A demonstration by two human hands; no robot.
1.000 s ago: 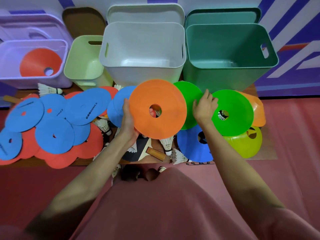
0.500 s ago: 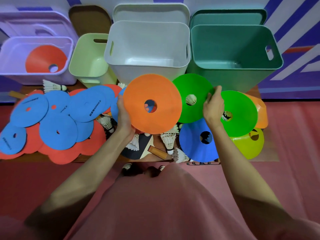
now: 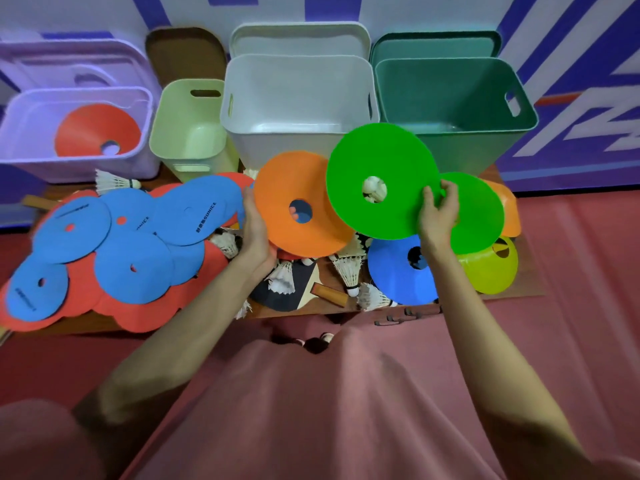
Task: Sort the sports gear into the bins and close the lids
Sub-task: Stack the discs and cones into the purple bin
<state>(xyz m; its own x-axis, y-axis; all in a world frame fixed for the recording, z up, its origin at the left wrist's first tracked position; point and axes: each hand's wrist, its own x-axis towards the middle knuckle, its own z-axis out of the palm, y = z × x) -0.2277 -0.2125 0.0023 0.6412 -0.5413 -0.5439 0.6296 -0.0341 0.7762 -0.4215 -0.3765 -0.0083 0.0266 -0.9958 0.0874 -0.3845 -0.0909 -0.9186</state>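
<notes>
The left hand (image 3: 254,233) grips an orange disc cone (image 3: 298,207); the right hand (image 3: 437,216) pinches a green disc cone (image 3: 381,181). Each has a round centre hole. A blue flat disc (image 3: 199,211) reads "SUNICE".

1. A white wall (image 3: 398,12) ran across the back, painted with slanting blue stripes (image 3: 540,46) and a thin orange-red streak low on the right.
2. Red floor (image 3: 585,265) stretched out to the right and along the left edge, matte and even in tone.
3. A low wooden board (image 3: 509,296) sat on that floor, its brown edge showing at the front right corner.
4. Small dark metal handles (image 3: 391,319) showed at the board's near edge.
5. The light was soft and even, with only faint shadows on the floor.
</notes>
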